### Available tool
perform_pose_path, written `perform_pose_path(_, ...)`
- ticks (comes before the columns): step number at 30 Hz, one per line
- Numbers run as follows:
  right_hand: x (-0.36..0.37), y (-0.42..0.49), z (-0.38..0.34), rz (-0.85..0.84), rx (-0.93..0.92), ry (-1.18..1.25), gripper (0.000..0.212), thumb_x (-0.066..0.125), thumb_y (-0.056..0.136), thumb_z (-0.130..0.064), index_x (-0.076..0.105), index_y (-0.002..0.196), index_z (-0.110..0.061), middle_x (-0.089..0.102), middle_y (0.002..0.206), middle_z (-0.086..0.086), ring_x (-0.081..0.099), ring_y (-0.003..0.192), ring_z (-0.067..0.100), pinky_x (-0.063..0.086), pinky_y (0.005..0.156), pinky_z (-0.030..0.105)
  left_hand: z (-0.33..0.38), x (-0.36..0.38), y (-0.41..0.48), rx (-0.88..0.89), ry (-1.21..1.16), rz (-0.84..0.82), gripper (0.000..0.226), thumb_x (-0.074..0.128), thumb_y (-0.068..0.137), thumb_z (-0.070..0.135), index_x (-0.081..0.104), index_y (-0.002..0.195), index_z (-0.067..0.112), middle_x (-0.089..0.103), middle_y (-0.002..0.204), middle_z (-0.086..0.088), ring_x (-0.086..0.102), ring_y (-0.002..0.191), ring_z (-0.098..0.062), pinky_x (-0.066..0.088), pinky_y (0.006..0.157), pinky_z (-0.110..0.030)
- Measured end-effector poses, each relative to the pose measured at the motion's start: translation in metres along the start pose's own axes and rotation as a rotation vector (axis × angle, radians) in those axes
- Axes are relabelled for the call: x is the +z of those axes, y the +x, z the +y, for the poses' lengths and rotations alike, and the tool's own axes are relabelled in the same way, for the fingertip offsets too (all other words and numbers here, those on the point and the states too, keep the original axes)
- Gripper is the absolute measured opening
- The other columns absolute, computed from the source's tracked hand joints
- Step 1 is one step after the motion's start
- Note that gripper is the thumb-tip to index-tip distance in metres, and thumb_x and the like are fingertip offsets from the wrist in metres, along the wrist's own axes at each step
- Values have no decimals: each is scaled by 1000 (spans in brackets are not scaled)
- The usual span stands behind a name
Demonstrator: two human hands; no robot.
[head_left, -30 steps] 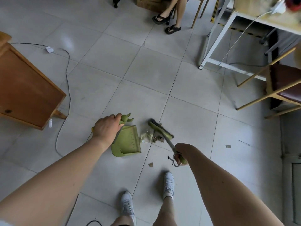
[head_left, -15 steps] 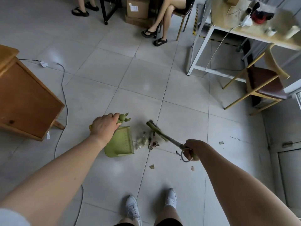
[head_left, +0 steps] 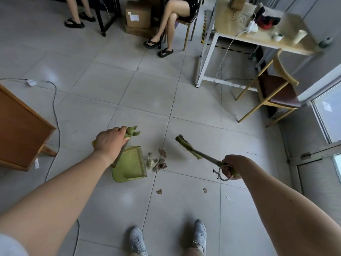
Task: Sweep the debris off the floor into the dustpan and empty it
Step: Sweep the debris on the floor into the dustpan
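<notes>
A green dustpan (head_left: 130,166) rests on the grey tiled floor with its mouth facing right. My left hand (head_left: 109,140) grips the top of its upright handle. A small pile of debris (head_left: 156,161), crumpled wrap and brown scraps, lies just outside the pan's lip. My right hand (head_left: 229,168) holds the handle end of a green broom (head_left: 186,146), whose head is lifted to the right of the pile, clear of it. Loose scraps lie nearer my feet: one brown bit (head_left: 159,191), another (head_left: 205,190) and a white sliver (head_left: 229,199).
A wooden cabinet (head_left: 20,130) stands at the left with a black cable (head_left: 55,108) trailing on the floor. A white-legged table (head_left: 208,58) and a yellow-framed chair (head_left: 273,95) stand at the right. A seated person's legs (head_left: 167,28) and cardboard boxes (head_left: 137,15) are at the back.
The broom head has swung away to the right, off the debris pile. My right hand moved right with it. The camera tilted up, showing more of the room; the dustpan stayed put.
</notes>
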State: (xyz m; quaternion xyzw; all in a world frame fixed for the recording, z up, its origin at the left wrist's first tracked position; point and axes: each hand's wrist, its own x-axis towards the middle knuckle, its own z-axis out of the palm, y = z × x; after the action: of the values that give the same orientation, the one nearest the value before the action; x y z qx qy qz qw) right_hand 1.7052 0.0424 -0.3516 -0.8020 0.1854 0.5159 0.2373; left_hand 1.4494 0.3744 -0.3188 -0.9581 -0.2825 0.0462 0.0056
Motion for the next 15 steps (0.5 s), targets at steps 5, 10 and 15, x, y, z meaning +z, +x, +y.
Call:
perform_pose_path(5,-67,29,24,11,6,61,31,35,97,-11,47,68,-7,40,43,5,37,27,14,28,32,16,62,2,9,-35,-4,12,35,42,99,36,49,123,12,65,105,-11,62,91,-32,37,65,-33)
perform_pose_path(10,-146,64,38,61,-8,38,32,30,96,-10,45,69,-6,39,37,6,36,22,14,29,31,12,138,4,23,-77,-14,40,33,43,99,36,51,120,11,65,102,-11,63,88,-32,39,63,-33)
perform_pose_path(15,-217,92,51,113,8,-34,30,30,92,-7,46,68,-3,41,35,7,38,27,18,32,37,20,230,6,44,-25,-11,24,34,44,98,38,52,119,11,65,99,-10,64,85,-31,38,60,-32)
